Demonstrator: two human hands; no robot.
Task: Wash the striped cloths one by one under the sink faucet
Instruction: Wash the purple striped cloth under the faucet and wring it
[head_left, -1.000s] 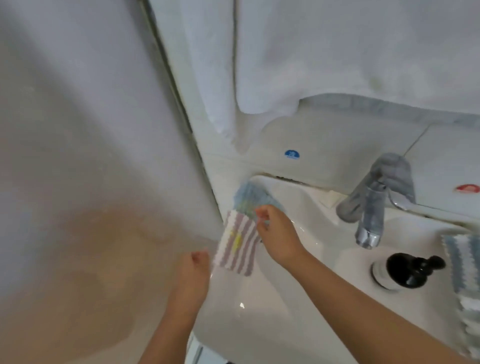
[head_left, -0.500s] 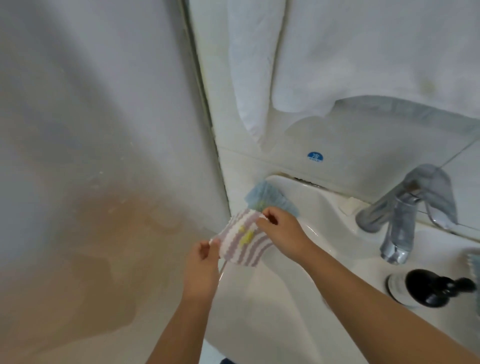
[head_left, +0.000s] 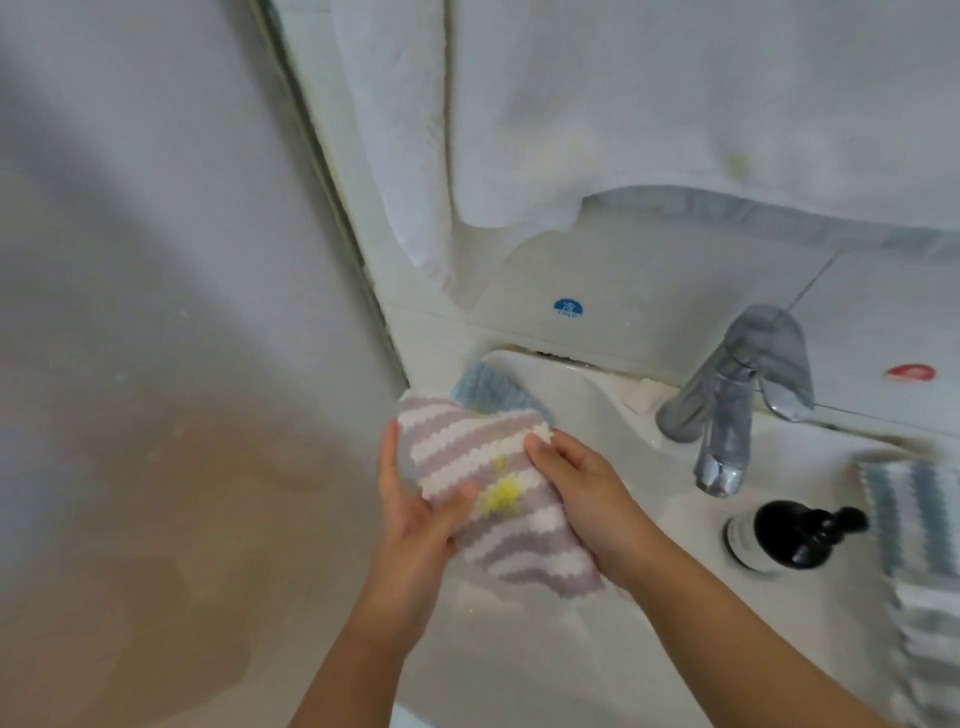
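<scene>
Head view: a purple-and-white striped cloth, marked with a yellow stain, is gripped by the left hand and the right hand above the sink, left of the faucet. A blue cloth lies on the rim behind; another striped cloth lies at right. Because the held cloth is well aside from the spout, with no water visibly running, the stain may be missed, and the soap bottle could be knocked during the move across.

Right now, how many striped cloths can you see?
3: a purple striped cloth held in both hands, a blue cloth behind it, another blue striped cloth at right. More may lie hidden.
</scene>
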